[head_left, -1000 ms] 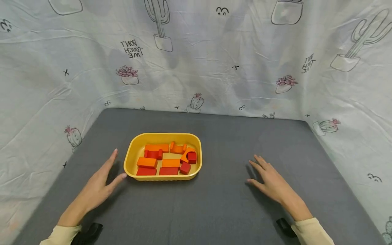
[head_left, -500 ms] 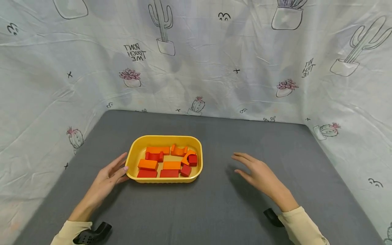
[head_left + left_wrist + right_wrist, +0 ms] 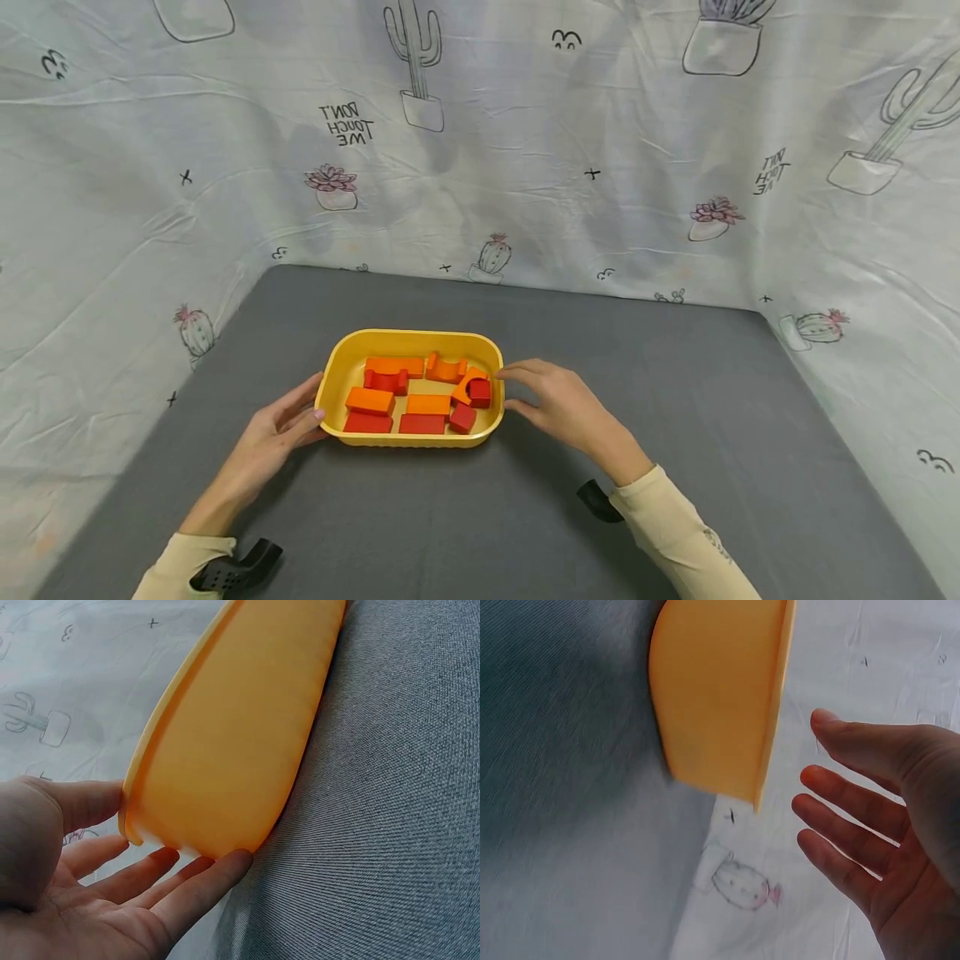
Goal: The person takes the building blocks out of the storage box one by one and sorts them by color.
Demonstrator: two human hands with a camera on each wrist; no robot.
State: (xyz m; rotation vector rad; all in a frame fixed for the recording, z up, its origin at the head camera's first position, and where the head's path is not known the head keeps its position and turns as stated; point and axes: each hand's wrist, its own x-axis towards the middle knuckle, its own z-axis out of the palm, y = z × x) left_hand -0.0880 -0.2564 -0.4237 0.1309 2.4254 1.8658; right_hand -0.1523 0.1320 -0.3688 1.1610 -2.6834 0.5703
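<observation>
A yellow plastic tub [image 3: 412, 441] with rounded corners sits on the grey tabletop, left of middle in the head view. Inside it lie red blocks [image 3: 422, 425] and orange blocks [image 3: 371, 401], some with an arch cut out. My left hand [image 3: 268, 435] holds the tub's left end, the thumb at the rim and the fingers against the outer wall [image 3: 225, 742], as the left wrist view shows. At the opposite end my right hand [image 3: 562, 407] reaches toward the rim with spread, slightly bent fingers. In the right wrist view a gap separates those fingers [image 3: 847, 825] from the tub.
The grey cloth-covered tabletop [image 3: 675, 433] extends around the tub. White fabric [image 3: 525, 150] printed with cacti hangs behind it and along both sides. A black wrist device [image 3: 243, 570] sits at my left cuff, another black device [image 3: 598, 502] at the right one.
My left hand has moved from beside the tub onto its left end and taken hold. My right hand has swung left across the table to the tub's right end.
</observation>
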